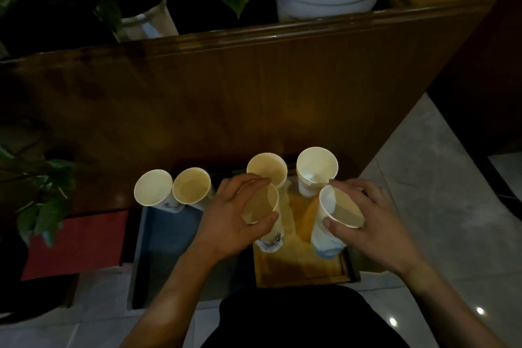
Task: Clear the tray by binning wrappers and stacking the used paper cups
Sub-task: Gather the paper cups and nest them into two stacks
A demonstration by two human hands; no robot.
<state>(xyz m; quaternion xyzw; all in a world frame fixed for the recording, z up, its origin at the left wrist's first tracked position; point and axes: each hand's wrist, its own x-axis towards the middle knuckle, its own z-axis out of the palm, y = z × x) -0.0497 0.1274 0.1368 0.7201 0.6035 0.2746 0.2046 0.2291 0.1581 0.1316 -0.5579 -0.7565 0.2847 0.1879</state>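
Both hands are on cups over the shiny orange-brown wooden tray. The left hand grips a white paper cup with a grey print low on its side at the tray's left edge, fingers and thumb curled round the rim. The right hand holds a white paper cup with a blue print at its base at the tray's right edge, tilted a bit. At the tray's far end sit a plain cup and a nested stack of white paper cups. Left of the tray, two more cups stand on a blue-grey flat board.
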